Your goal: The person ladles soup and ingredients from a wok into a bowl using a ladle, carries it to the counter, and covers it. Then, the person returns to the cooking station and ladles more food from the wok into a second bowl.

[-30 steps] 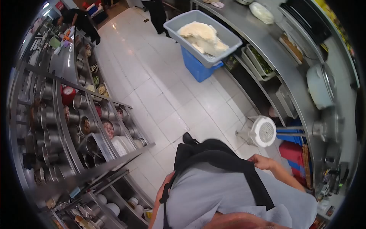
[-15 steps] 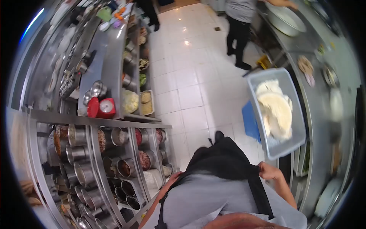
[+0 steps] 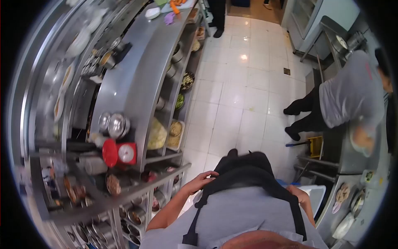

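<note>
My left hand (image 3: 202,181) is at the left edge of the black apron (image 3: 244,170), fingers bent against the cloth near my waist. On the other side, my right hand (image 3: 299,193) rests at the apron's right edge by the strap, its fingertips partly hidden. Whether either hand pinches the cloth cannot be made out. Beside my right hand is the grey tub (image 3: 317,197), mostly hidden behind my arm and body. To the left, a red scale (image 3: 126,153) stands on the steel counter (image 3: 128,91), near metal bowls (image 3: 118,125).
A co-worker in a grey shirt (image 3: 350,89) leans over the right counter. Another person's dark-trousered legs (image 3: 217,18) stand at the far end of the left counter. Shelves with food containers line the left side of the tiled floor (image 3: 232,99). A yellow object (image 3: 316,146) is low at right.
The view has swung round and moved up the aisle. The tub is now beside and behind my right arm. My left hand has come further into view at the apron. The co-worker now appears closer.
</note>
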The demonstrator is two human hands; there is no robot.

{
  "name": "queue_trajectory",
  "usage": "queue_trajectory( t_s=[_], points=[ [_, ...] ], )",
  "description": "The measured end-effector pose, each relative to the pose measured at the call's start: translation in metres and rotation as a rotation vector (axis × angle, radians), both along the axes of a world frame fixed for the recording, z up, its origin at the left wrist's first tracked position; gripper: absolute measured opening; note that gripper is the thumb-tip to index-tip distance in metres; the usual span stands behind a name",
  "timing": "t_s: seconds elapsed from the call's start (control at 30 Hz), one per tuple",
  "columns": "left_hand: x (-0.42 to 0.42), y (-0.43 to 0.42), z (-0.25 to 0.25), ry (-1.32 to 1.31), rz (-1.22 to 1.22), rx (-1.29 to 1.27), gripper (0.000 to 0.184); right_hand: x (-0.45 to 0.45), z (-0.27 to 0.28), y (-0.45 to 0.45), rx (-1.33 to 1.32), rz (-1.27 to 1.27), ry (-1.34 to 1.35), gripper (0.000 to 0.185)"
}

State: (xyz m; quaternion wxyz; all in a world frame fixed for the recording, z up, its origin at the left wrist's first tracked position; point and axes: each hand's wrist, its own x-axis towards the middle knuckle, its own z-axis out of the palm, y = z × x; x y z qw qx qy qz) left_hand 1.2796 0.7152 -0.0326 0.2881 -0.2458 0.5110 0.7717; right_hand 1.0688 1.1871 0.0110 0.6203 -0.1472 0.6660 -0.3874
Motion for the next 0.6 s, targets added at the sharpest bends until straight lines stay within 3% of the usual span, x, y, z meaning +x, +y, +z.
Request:
queue_trajectory(
  t_s=[0.1, 0.13, 0.23, 0.27, 0.3, 0.43, 0.5, 0.57, 0.6],
  points=[
    [-0.107, -0.027, 0.005, -0.044, -0.095, -0.024, 0.042, -0.087, 0.032, -0.044, 0.033, -0.176, 0.135, 0.029],
    [-0.138, -0.041, -0.008, -0.036, -0.187, -0.093, 0.052, -0.125, 0.038, -0.06, 0.068, -0.069, 0.237, 0.025],
    [-0.243, -0.085, -0.022, -0.066, -0.332, -0.232, 0.052, -0.244, -0.026, -0.083, -0.052, -0.126, 0.138, 0.024],
    [-0.277, -0.098, -0.027, -0.053, -0.295, -0.258, 0.056, -0.292, -0.044, -0.102, 0.147, -0.116, 0.298, 0.026],
    [-0.311, -0.111, -0.036, -0.075, -0.219, -0.308, 0.059, -0.345, -0.054, -0.129, 0.116, -0.037, 0.482, 0.025],
    [-0.382, -0.136, -0.135, -0.282, 0.411, -0.422, 0.054, -0.556, -0.057, -0.266, 0.026, 0.243, 1.033, 0.031],
    [-0.382, -0.144, -0.21, -0.398, 0.366, -0.423, 0.048, -0.638, -0.01, -0.354, -0.17, 0.235, 1.132, 0.025],
    [-0.402, -0.14, -0.19, -0.218, 0.218, -0.52, 0.045, -0.707, 0.029, -0.422, -0.327, 0.296, 1.147, 0.023],
    [-0.369, -0.133, -0.286, -0.284, 0.396, -0.447, 0.038, -0.734, 0.043, -0.447, -0.387, 0.328, 1.126, 0.022]
  ],
)
